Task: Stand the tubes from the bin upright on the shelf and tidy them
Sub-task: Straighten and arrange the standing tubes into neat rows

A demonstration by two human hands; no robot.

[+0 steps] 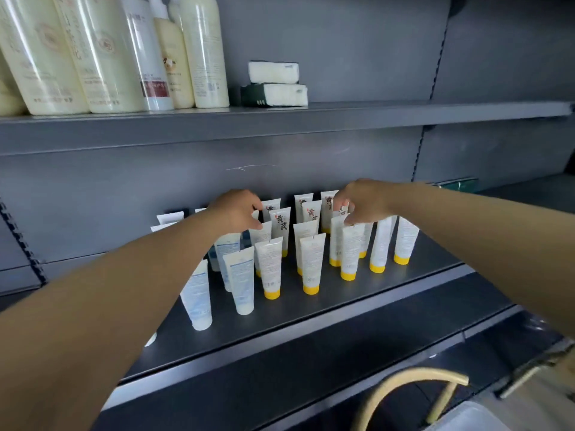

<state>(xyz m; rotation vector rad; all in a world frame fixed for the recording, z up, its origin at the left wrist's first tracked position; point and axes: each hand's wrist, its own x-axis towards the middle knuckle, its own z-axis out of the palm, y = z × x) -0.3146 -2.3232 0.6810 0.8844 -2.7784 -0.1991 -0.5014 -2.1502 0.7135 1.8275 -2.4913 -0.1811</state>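
Both forearms filled the near view, reaching in from 7 and 4 o'clock. Left hand point(237, 212) fingers curled, pinching the crimped top of a yellow-capped tube point(260, 236). Right hand point(361, 202) pinched another tube point(350, 255) by its top. Remaining tubes stood cap-down on the shelf point(311, 318), white-capped ones point(241, 281) toward 9 o'clock. Bottles point(102, 54) sat at 11.

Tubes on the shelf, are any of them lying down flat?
No, every tube in view stands upright on its cap on the shelf, some with yellow caps and some with white caps.
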